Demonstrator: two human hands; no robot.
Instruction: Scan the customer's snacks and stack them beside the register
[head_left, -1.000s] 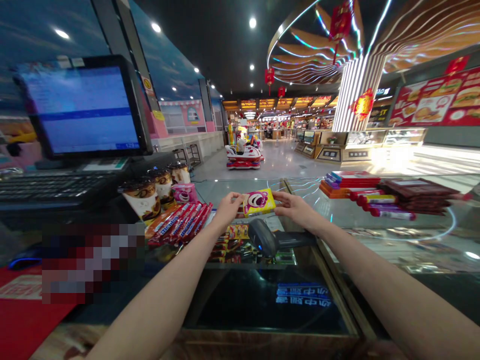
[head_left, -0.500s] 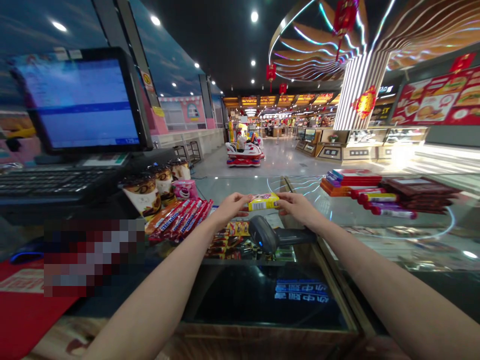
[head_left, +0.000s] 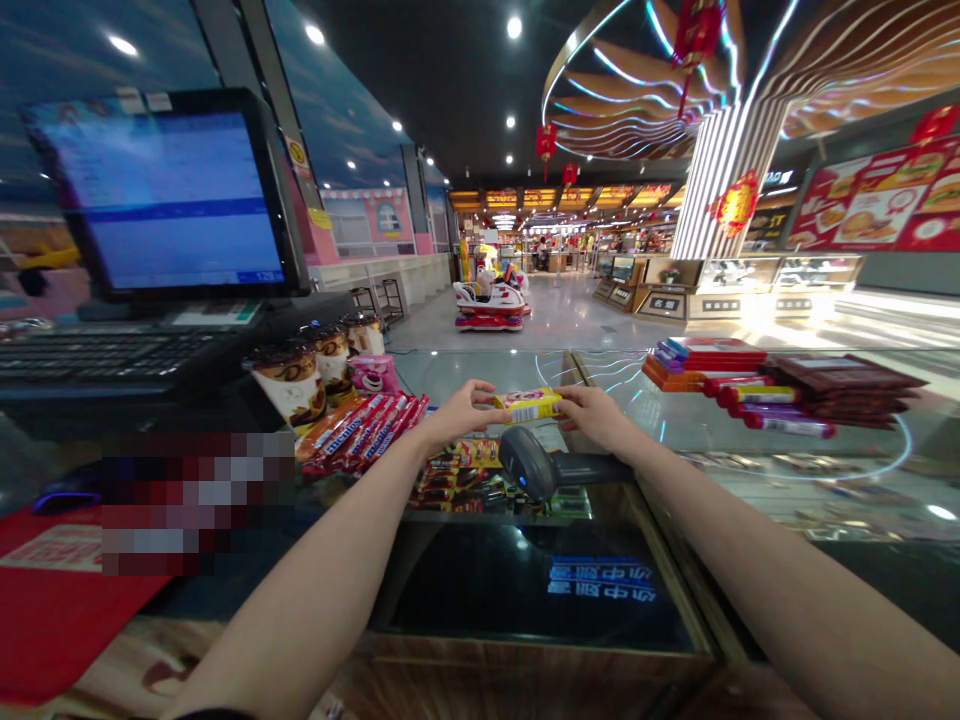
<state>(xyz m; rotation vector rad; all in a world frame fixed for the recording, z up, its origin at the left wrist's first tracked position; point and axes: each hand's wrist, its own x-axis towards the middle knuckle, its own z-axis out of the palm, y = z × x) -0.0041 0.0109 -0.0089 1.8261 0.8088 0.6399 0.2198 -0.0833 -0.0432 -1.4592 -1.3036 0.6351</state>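
A small yellow snack box [head_left: 529,405] with pink printing is held edge-up between my left hand [head_left: 465,412] and my right hand [head_left: 592,418], each gripping one end. Just below it, a black handheld barcode scanner [head_left: 529,465] lies on the glass counter [head_left: 480,375], close to my right hand but not touched. Red Mentos roll packs [head_left: 360,435] lie beyond my left hand, and neither hand touches them.
A point-of-sale monitor [head_left: 169,190] and black keyboard [head_left: 105,358] stand at left, with dessert cups [head_left: 289,385] beside them. Stacked chocolate bars [head_left: 832,385] lie on the counter at right. Beyond the counter is a mall floor with a kiddie ride [head_left: 487,305].
The yellow box has turned from showing its pink face to showing a narrow edge. My hands have drawn slightly closer, and the whole view has tilted a little as my head moved.
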